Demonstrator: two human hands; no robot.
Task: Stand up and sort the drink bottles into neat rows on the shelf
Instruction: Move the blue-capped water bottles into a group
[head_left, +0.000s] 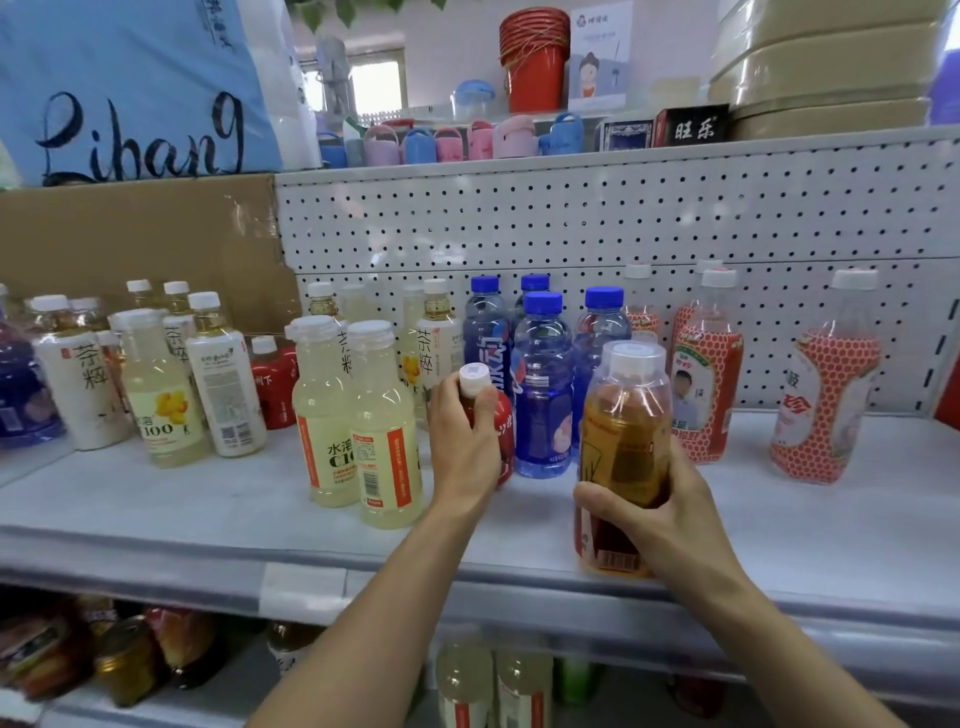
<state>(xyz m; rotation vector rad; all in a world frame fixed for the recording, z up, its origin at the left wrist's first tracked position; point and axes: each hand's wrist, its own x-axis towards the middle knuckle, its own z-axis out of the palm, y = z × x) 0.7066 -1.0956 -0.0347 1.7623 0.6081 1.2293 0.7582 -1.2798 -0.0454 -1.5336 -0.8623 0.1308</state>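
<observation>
Across the grey shelf, backed by white pegboard, drink bottles stand in loose groups, and much of them is only partly readable. At the far left a purple bottle is cut by the frame edge, and the blurred lower shelf holds jars and bottle tops too soft to identify. Behind the 2 pale lemon bottles in front, more tea bottles overlap so that labels hide one another. The 4 blue-capped bottles hold clear blue liquid; the rear 2 show little more than caps. To the right stand red honeycomb-patterned bottles, the rear ones masked by those ahead.

The right hand wraps its fingers and thumb round the lower half of an amber bottle, which holds orange-brown liquid under a clear cap and is lifted at the shelf's front edge, its label mostly covered. The left hand curls round a small red bottle with a white cap, standing just in front of the blue group; the palm hides most of its body.
</observation>
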